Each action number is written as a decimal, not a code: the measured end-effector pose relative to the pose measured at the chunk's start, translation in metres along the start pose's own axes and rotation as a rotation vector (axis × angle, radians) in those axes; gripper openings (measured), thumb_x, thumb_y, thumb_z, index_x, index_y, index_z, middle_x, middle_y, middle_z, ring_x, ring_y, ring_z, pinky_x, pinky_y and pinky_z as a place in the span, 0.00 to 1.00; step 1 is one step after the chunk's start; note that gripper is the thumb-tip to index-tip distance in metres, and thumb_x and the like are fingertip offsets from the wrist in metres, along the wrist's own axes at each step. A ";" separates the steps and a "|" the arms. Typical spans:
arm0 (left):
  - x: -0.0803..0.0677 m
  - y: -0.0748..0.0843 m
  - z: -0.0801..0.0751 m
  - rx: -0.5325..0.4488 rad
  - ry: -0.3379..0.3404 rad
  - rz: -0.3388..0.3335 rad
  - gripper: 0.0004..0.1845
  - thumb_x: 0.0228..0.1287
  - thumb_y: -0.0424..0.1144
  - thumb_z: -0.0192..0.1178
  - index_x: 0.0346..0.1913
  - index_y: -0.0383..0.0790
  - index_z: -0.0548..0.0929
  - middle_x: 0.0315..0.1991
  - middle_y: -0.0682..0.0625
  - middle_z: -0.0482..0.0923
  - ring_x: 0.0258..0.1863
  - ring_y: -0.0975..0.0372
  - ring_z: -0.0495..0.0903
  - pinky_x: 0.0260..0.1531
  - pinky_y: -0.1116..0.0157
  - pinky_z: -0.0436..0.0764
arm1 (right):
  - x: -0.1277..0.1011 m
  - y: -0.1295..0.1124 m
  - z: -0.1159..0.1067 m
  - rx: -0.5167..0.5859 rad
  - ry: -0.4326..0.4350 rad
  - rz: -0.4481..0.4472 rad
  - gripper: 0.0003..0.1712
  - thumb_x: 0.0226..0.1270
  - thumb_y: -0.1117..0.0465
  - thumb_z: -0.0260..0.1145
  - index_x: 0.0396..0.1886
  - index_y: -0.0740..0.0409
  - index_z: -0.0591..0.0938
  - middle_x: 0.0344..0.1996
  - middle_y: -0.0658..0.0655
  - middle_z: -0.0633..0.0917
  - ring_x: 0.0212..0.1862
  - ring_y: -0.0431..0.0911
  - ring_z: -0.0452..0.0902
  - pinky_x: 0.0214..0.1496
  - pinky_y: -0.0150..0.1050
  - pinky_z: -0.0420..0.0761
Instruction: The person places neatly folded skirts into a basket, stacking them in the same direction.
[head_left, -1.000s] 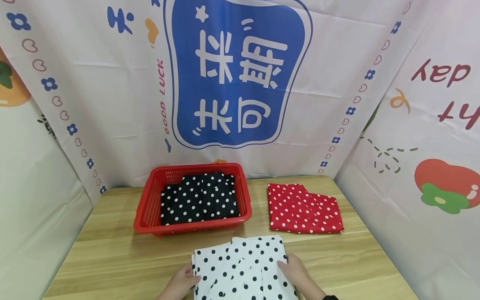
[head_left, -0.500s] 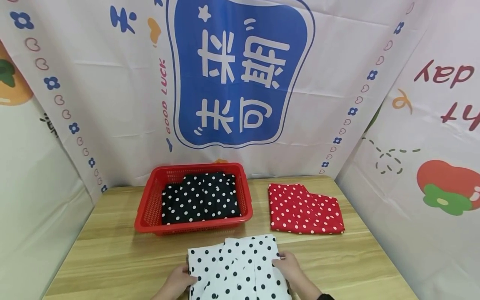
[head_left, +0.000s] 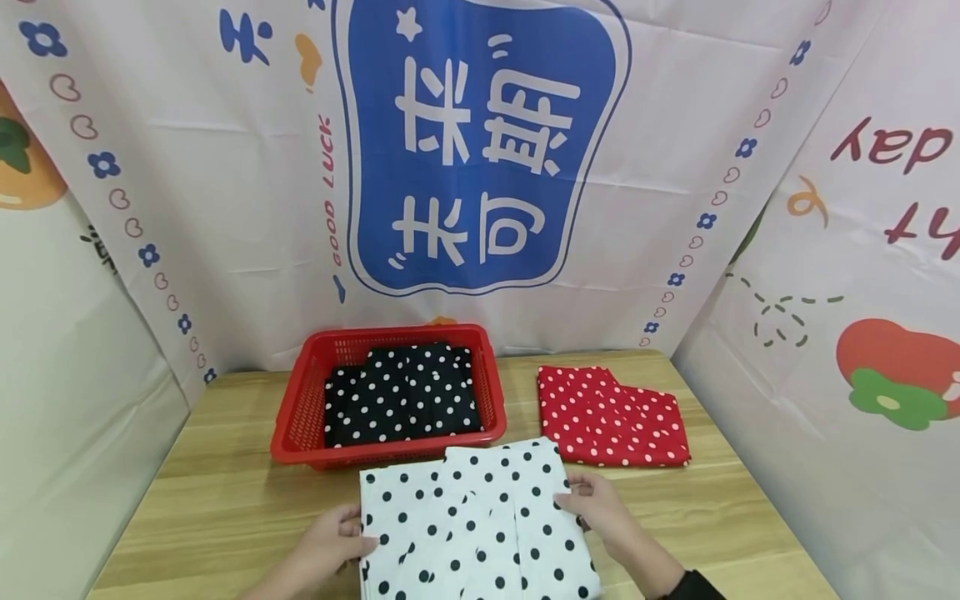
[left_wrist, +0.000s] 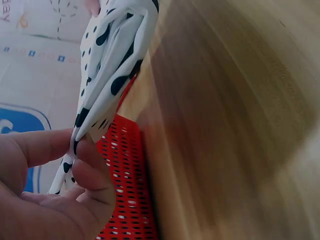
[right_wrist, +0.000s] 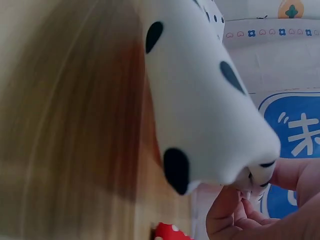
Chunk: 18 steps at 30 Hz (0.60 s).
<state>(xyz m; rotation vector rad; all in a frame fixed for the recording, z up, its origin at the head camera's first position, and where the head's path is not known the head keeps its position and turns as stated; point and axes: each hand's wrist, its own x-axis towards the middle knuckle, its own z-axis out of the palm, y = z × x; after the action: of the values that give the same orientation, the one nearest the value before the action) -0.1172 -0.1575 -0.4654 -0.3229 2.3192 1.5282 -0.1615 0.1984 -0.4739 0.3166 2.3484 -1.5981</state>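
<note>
A red basket point(head_left: 288, 425) stands on the wooden table point(head_left: 217, 508) and holds a folded black cloth point(head_left: 401, 396) with white dots. To its right, apart from it, a folded red cloth point(head_left: 611, 417) with white dots lies. Behind hangs a printed backdrop point(head_left: 480, 150).

Near edge of the white dotted cloth point(head_left: 472, 525) — cut off at the frame bottom — tabletop point(left_wrist: 235, 125) blurred.
</note>
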 end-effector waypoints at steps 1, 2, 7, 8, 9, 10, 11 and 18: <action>-0.002 0.005 -0.002 -0.002 -0.005 0.008 0.32 0.57 0.28 0.63 0.61 0.14 0.64 0.30 0.49 0.81 0.26 0.58 0.75 0.26 0.62 0.75 | -0.001 -0.004 -0.002 0.003 0.004 0.000 0.27 0.62 0.64 0.66 0.56 0.76 0.72 0.33 0.58 0.83 0.32 0.46 0.81 0.33 0.39 0.83; -0.004 0.009 -0.005 0.003 -0.012 0.028 0.32 0.57 0.27 0.63 0.60 0.14 0.64 0.29 0.49 0.81 0.25 0.58 0.74 0.25 0.63 0.74 | -0.002 -0.008 -0.003 0.001 0.011 0.000 0.26 0.62 0.64 0.66 0.56 0.76 0.72 0.33 0.58 0.83 0.31 0.46 0.80 0.33 0.38 0.83; -0.011 0.026 -0.015 -0.003 -0.014 0.083 0.31 0.56 0.26 0.63 0.60 0.14 0.64 0.27 0.48 0.79 0.24 0.59 0.74 0.22 0.66 0.72 | -0.006 -0.028 -0.009 0.010 0.052 0.008 0.25 0.62 0.65 0.68 0.55 0.74 0.73 0.35 0.59 0.82 0.31 0.46 0.79 0.32 0.38 0.82; -0.011 0.029 -0.017 -0.007 -0.011 0.089 0.31 0.56 0.26 0.63 0.60 0.14 0.64 0.27 0.48 0.79 0.24 0.59 0.74 0.22 0.66 0.72 | -0.006 -0.031 -0.009 0.009 0.056 0.006 0.25 0.62 0.65 0.68 0.55 0.74 0.73 0.35 0.59 0.82 0.32 0.46 0.79 0.32 0.38 0.82; -0.011 0.031 -0.018 -0.012 -0.005 0.092 0.32 0.56 0.26 0.63 0.61 0.14 0.64 0.27 0.48 0.80 0.24 0.59 0.74 0.22 0.66 0.72 | -0.006 -0.034 -0.010 0.015 0.056 0.005 0.25 0.62 0.64 0.68 0.55 0.73 0.73 0.36 0.60 0.82 0.32 0.46 0.79 0.33 0.38 0.82; -0.012 0.032 -0.019 -0.013 -0.004 0.102 0.32 0.56 0.26 0.63 0.60 0.14 0.63 0.27 0.48 0.80 0.24 0.59 0.74 0.22 0.66 0.72 | -0.006 -0.036 -0.010 0.015 0.056 0.004 0.25 0.62 0.64 0.68 0.55 0.73 0.73 0.36 0.60 0.82 0.32 0.46 0.79 0.34 0.38 0.82; -0.012 0.034 -0.020 -0.014 0.001 0.103 0.32 0.56 0.26 0.63 0.61 0.14 0.64 0.27 0.48 0.80 0.24 0.59 0.74 0.22 0.66 0.72 | -0.006 -0.038 -0.011 0.014 0.054 0.000 0.25 0.62 0.64 0.68 0.55 0.73 0.73 0.36 0.60 0.83 0.32 0.46 0.79 0.34 0.39 0.82; -0.008 0.042 -0.030 0.028 0.026 0.132 0.31 0.57 0.27 0.64 0.61 0.15 0.65 0.28 0.48 0.80 0.24 0.58 0.74 0.21 0.67 0.72 | 0.002 -0.049 -0.009 0.007 0.051 -0.014 0.26 0.62 0.63 0.69 0.56 0.72 0.74 0.34 0.59 0.83 0.32 0.46 0.80 0.34 0.38 0.83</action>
<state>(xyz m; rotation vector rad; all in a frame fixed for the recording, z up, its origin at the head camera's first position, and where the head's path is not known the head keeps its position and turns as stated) -0.1298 -0.1680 -0.4158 -0.1874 2.4228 1.5587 -0.1806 0.1894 -0.4290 0.3468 2.3888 -1.6230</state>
